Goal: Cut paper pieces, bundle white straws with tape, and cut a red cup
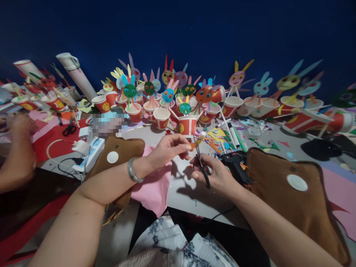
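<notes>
Between the thumb and fingers of my left hand (174, 148) is a small piece of orange paper (192, 146). My right hand (213, 172) is closed around the dark handles of a pair of scissors (199, 157). The blades point up and away, right beside the orange paper; whether they touch it I cannot tell. A paper cup (187, 126) with a green rabbit face (185, 108) stands just beyond my hands. Under my left forearm lies a sheet of pink paper (155, 185). A black glue gun (235, 165) rests to the right of my right hand.
Brown pouches (278, 193) lie at both sides. A white power strip (93, 154) and black scissors (69, 128) are on the left. Paper cups with rabbit faces (237, 78) line the back; markers (233, 134) and scraps lie before them. Another person's hand (20, 126) is at far left.
</notes>
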`<state>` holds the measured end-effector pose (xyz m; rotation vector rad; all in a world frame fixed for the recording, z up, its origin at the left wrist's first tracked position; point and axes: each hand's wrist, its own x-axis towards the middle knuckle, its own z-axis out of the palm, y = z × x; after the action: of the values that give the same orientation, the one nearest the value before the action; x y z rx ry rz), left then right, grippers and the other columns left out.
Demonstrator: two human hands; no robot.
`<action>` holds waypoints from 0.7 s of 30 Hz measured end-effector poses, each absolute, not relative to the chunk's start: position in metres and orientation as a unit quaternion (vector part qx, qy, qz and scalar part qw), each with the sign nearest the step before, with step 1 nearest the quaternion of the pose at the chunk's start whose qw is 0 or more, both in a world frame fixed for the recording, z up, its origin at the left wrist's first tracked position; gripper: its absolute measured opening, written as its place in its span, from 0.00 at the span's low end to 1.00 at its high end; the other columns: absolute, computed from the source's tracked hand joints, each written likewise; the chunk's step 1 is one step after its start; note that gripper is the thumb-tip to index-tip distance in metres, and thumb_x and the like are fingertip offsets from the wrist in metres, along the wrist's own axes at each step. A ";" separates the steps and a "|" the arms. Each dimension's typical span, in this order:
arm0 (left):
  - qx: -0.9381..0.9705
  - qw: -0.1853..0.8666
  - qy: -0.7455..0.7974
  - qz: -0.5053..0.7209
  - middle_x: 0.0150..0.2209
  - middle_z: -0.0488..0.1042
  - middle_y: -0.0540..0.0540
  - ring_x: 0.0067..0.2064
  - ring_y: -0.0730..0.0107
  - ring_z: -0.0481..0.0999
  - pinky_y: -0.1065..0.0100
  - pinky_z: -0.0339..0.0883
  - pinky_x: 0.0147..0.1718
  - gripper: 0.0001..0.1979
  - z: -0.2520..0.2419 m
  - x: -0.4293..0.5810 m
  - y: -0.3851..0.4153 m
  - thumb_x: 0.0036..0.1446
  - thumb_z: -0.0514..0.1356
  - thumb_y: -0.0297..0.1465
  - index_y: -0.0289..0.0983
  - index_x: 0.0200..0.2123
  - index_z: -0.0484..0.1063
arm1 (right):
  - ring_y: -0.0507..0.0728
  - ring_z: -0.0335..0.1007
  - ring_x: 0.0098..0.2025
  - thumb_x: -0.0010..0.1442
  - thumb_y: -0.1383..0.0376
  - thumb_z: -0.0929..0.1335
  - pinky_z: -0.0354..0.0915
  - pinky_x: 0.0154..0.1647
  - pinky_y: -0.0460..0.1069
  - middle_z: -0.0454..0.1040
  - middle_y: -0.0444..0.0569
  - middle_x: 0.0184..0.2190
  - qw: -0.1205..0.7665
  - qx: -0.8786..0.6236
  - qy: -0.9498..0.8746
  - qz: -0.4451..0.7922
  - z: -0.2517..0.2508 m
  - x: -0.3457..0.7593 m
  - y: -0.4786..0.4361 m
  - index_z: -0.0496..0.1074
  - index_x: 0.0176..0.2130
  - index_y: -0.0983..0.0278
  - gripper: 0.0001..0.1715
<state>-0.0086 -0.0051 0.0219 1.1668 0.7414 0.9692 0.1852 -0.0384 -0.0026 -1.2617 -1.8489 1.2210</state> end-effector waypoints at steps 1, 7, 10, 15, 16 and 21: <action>0.513 0.666 0.328 0.431 0.22 0.72 0.52 0.25 0.78 0.73 0.73 0.67 0.28 0.12 0.021 -0.008 -0.005 0.51 0.67 0.34 0.34 0.28 0.69 | 0.54 0.64 0.28 0.47 0.45 0.74 0.61 0.29 0.48 0.68 0.44 0.23 0.288 -0.472 -0.696 0.457 -0.003 0.185 -0.038 0.69 0.33 0.64 0.27; 0.493 0.667 0.338 0.444 0.23 0.71 0.53 0.26 0.78 0.74 0.73 0.68 0.29 0.11 0.023 -0.007 -0.008 0.51 0.68 0.33 0.34 0.28 0.69 | 0.54 0.64 0.27 0.47 0.44 0.73 0.62 0.28 0.48 0.69 0.45 0.23 0.291 -0.467 -0.683 0.480 -0.003 0.182 -0.039 0.70 0.31 0.64 0.28; 0.497 0.665 0.342 0.440 0.23 0.72 0.52 0.25 0.78 0.74 0.73 0.68 0.28 0.11 0.023 -0.007 -0.008 0.51 0.68 0.33 0.34 0.27 0.69 | 0.53 0.65 0.27 0.46 0.44 0.74 0.62 0.28 0.48 0.69 0.45 0.23 0.296 -0.468 -0.682 0.478 -0.003 0.181 -0.038 0.71 0.30 0.65 0.27; 0.494 0.666 0.347 0.438 0.24 0.73 0.51 0.25 0.77 0.73 0.73 0.69 0.28 0.11 0.022 -0.007 -0.009 0.50 0.68 0.33 0.34 0.27 0.70 | 0.54 0.66 0.27 0.47 0.44 0.74 0.63 0.29 0.48 0.70 0.45 0.23 0.310 -0.462 -0.676 0.483 -0.006 0.180 -0.038 0.70 0.27 0.64 0.27; 0.492 0.666 0.347 0.440 0.24 0.73 0.51 0.25 0.78 0.73 0.73 0.69 0.28 0.10 0.022 -0.006 -0.009 0.50 0.68 0.32 0.34 0.27 0.71 | 0.54 0.66 0.27 0.47 0.43 0.74 0.63 0.28 0.48 0.70 0.45 0.23 0.311 -0.461 -0.674 0.487 -0.006 0.180 -0.038 0.70 0.27 0.64 0.27; 0.487 0.671 0.343 0.441 0.23 0.74 0.51 0.26 0.77 0.74 0.73 0.70 0.29 0.10 0.023 -0.005 -0.011 0.51 0.67 0.32 0.33 0.27 0.71 | 0.54 0.67 0.26 0.45 0.42 0.74 0.64 0.27 0.48 0.70 0.45 0.23 0.311 -0.474 -0.661 0.492 -0.004 0.179 -0.039 0.70 0.26 0.64 0.28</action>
<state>-0.0054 -0.0113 0.0226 1.0983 0.7736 0.9934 0.1792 -0.0385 -0.0042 -1.2506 -1.7446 1.3003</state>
